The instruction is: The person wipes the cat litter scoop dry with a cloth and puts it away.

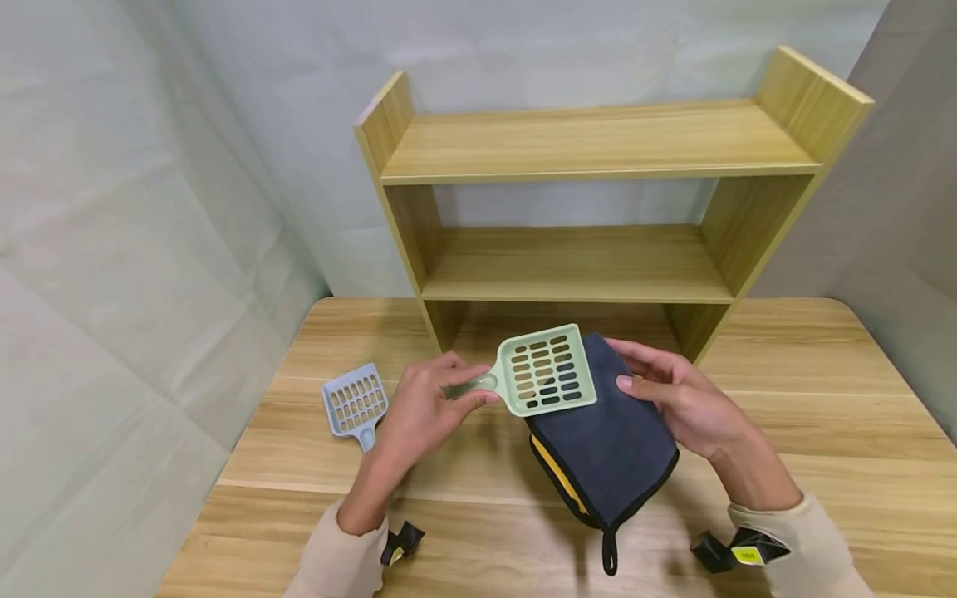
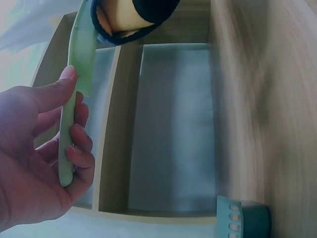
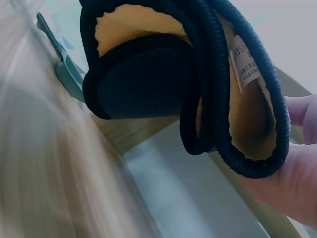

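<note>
My left hand (image 1: 426,407) grips the handle of a pale green slotted litter scoop (image 1: 549,407), its fingers curled round it in the left wrist view. The scoop's head overlaps the upper left of a folded cloth (image 1: 606,448), dark grey outside and yellow inside, with a black edge and a hanging loop. The cloth is held by my right hand (image 1: 691,399), thumb on top and fingers at its far side. In the right wrist view the cloth's folds and a white label (image 3: 243,62) show. A blue-grey slotted scoop (image 1: 366,436) lies on the table beside my left wrist.
A wooden shelf unit (image 1: 576,286) with open levels stands at the back of the wooden table (image 1: 815,415). Pale sheeting (image 1: 149,208) hangs behind and to the left. Black straps with small black parts (image 1: 404,541) sit at both wrists.
</note>
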Demonstrator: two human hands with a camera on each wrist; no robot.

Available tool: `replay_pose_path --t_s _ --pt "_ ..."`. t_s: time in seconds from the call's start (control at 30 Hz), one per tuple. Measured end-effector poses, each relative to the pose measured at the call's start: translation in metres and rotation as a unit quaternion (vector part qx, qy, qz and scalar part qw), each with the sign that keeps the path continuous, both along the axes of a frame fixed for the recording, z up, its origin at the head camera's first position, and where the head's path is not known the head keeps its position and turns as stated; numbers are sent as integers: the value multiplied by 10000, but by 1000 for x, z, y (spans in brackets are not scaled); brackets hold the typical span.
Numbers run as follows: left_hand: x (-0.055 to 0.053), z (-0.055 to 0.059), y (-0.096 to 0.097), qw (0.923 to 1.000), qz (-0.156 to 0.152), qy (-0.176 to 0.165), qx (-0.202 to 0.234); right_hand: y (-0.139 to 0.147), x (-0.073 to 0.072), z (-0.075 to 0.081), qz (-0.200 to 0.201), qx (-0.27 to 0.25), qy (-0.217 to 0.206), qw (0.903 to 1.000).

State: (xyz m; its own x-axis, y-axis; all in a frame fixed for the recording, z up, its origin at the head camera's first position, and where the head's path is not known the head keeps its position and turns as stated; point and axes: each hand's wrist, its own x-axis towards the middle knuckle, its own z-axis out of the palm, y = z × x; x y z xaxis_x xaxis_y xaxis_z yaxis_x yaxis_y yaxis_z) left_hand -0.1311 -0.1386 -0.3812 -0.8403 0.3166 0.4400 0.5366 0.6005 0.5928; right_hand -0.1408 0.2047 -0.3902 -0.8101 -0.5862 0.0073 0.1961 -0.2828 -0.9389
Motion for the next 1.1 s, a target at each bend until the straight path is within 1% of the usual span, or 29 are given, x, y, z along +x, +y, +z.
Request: replay_pose_path --t_s 0.17,0.3,0.5,0.7,0.8,0.93,1.1 --pt "0 -3 4 9996 -103 125 251 -9 2 -4 -143 251 -121 9995" --pt "1 -5 8 9993 -17 136 339 -16 4 -8 -256 207 -128 9994" --pt "3 -6 12 9993 194 42 323 -27 5 -13 -405 245 -68 9989" --pt "3 -5 12 9989 238 -126 386 -32 6 -11 -450 392 -168 9981" --pt "2 -4 10 9989 205 -178 393 -31 7 -9 -504 337 -329 9976" --pt "1 -2 7 9989 245 -219 330 -30 7 -7 -554 139 -571 9967" --pt "0 0 2 9982 353 -368 323 -29 8 -6 -517 -58 -670 9964"
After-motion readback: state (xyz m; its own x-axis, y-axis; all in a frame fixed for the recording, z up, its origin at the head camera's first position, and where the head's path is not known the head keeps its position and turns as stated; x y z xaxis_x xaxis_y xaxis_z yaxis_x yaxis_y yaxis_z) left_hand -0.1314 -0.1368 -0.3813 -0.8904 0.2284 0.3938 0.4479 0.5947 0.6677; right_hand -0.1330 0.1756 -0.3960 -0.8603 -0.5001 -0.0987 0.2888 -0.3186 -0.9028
